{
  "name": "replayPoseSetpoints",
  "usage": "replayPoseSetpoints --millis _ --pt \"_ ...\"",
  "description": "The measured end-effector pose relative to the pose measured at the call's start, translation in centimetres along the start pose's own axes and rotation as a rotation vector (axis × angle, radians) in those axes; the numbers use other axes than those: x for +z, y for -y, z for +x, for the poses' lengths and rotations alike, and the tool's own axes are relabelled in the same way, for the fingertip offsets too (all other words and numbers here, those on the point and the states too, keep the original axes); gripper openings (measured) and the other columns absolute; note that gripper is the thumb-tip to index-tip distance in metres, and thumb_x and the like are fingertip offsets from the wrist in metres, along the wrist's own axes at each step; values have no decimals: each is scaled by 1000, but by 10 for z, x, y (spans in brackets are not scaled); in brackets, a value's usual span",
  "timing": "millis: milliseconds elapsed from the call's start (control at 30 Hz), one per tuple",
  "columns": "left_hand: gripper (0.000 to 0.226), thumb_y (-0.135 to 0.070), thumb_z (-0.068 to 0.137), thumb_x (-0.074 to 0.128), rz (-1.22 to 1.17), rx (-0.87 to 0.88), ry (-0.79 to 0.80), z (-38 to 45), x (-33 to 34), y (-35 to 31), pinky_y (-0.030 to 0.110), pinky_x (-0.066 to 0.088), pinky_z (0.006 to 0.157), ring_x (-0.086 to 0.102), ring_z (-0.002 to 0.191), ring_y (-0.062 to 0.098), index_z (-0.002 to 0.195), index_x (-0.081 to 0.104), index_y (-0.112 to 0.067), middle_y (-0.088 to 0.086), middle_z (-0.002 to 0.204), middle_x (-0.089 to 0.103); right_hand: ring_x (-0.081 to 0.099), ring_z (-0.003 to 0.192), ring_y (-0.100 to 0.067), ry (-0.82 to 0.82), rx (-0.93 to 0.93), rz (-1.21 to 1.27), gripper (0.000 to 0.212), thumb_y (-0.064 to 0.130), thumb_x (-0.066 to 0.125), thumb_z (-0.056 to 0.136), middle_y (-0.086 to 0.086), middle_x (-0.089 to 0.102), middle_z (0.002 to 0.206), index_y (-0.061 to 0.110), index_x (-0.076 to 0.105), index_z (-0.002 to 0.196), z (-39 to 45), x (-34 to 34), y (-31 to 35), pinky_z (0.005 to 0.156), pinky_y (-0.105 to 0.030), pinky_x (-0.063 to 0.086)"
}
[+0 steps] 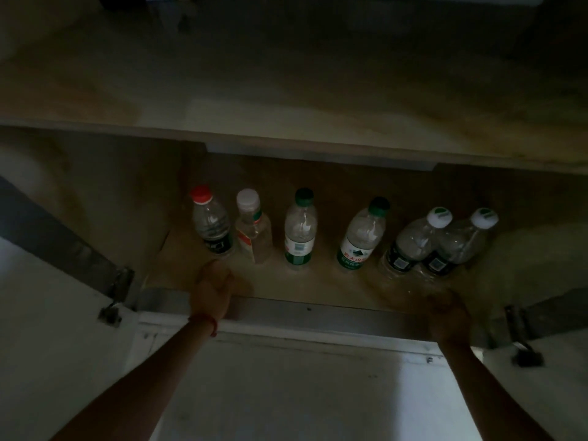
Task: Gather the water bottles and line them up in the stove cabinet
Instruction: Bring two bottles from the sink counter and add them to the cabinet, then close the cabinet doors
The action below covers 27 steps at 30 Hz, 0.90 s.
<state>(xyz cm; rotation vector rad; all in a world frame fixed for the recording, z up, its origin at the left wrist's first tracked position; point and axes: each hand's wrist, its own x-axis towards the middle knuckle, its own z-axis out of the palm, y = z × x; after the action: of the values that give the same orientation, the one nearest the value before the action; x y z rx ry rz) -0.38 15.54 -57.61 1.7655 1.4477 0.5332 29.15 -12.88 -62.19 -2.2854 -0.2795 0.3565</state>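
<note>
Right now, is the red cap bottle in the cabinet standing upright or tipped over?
Upright. The red-capped bottle stands on its base at the left end of the row, cap on top, on the cabinet floor. Neither hand holds it.

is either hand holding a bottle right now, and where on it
Neither. The left hand hangs just short of the clear plastic red-capped bottle, fingers loose, gripping nothing. The right hand is dim, but it sits apart from the two white-capped bottles.
</note>
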Motion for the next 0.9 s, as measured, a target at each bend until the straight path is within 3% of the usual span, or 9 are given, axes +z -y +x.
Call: replayPoseSetpoints --millis 67,167,367,600,800,900 --pt "37 -20 89 54 100 74 117 -20 -8 0 39 41 100 54 116 35 119 55 2 23 123 59 58 99 -41 -3 -36 -54 47 37 55 85 -25 63 105 -5 59 107 -29 -11 21 86 -49 44" --pt "32 -21 90 51 281 137 278 -52 -23 -4 37 44 94 55 112 33 114 58 -1 19 119 60 53 114 -43 35 -10 -194 44 25 57 87 -27 57 123 -2 54 122 -73 -22 34 93 -47 44" --pt "40 -28 92 47 422 -4 711 -129 -54 -6 29 39 104 51 123 23 127 50 -8 10 133 55 44 130 -30 428 56 -513 52 35 47 92 -12 47 141 9 40 137 -168 -49 41 104 -37 37" --pt "33 -27 88 51 382 -110 714 -208 -127 -53 28 46 93 61 110 24 111 60 -6 12 116 68 48 123 -21 608 24 -604 45 38 42 93 -4 53 134 17 44 133 -252 -105 98 99 -32 41" --pt "52 -39 72 43 271 -241 679 -263 -208 -129 30 49 93 62 107 25 108 63 -7 11 112 70 53 119 -21 600 29 -495 41 33 46 93 -5 58 129 13 50 128 -308 -165 167 96 -30 42" --pt "38 -31 85 49 240 -273 618 -285 -241 -167 25 48 92 63 106 22 110 61 -6 10 113 69 58 113 -22 552 85 -397 36 28 48 92 -6 61 126 11 54 124 -329 -199 204 92 -28 43"
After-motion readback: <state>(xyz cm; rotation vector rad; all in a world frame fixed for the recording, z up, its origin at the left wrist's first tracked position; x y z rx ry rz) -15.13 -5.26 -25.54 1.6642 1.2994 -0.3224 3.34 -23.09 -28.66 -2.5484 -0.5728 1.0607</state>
